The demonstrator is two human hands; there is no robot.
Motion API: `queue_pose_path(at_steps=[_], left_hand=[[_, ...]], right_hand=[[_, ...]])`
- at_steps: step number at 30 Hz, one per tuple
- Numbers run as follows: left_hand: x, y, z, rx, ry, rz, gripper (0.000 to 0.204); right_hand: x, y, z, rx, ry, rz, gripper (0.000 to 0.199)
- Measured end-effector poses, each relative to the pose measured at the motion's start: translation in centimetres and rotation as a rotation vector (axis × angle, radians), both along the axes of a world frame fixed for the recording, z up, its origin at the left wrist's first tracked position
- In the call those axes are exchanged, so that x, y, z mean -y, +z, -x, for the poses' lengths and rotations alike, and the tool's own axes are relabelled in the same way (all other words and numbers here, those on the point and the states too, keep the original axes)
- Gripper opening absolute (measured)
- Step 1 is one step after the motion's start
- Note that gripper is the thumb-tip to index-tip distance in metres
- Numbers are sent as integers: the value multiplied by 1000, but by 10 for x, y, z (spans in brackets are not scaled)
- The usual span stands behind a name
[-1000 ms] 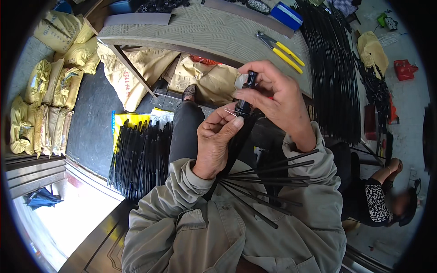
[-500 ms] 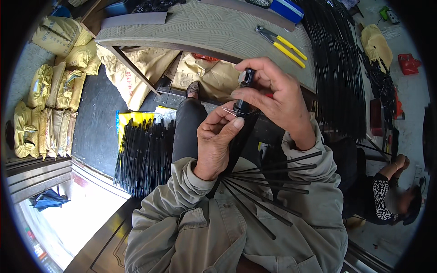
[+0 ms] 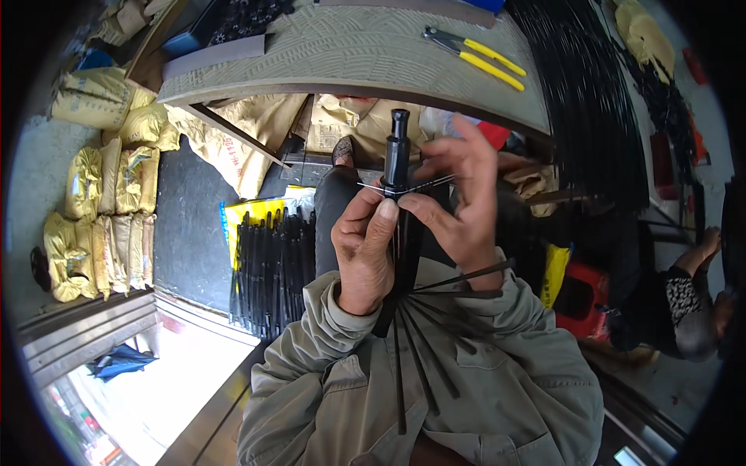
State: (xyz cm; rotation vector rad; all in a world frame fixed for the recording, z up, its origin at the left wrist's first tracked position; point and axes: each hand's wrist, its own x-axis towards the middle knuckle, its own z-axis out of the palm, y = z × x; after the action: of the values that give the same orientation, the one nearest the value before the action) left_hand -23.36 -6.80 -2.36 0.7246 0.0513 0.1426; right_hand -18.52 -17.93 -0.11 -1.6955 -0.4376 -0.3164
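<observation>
My left hand is closed around what looks like a black umbrella frame, its thumb and fingers pinching just below the glossy black stepped sleeve. That sleeve stands upright above the thumb. A thin wire crosses at the sleeve's base, its short ends sticking out to the left and a longer stretch running right. Beside it, my right hand is open, fingers apart and partly blurred, with the thumb close to the sleeve's base. Dark thin ribs fan out below my hands over my jacket.
Yellow-handled pincers lie on the workbench. Long black rods hang over its right side. A bundle of black rods stands at my left. Stacked sacks line the left wall. Another person sits at the right.
My right hand has come off the top of the sleeve and moved down and right, its fingers spreading. The sleeve now stands uncovered and more upright. The whole view has shifted slightly.
</observation>
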Motion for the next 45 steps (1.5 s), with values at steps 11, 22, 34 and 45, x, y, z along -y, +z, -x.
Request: queue_pose_path(at_steps=[11,22,34,45], left_hand=[[-21,-14,4,-65,-8,30,37],[-24,-9,3,-75,-80,66,47],[-20,-15,-1,-78,-16,-95,53],[-14,-15,-1,67,-137,12,49]], right_hand=[[-32,-48,25,-550,291,-724,35],[-22,-37,23,-456,317,-522,14],[-23,-41,19,-378,320,-502,16],[-21,-41,18,-542,449,-620,14]])
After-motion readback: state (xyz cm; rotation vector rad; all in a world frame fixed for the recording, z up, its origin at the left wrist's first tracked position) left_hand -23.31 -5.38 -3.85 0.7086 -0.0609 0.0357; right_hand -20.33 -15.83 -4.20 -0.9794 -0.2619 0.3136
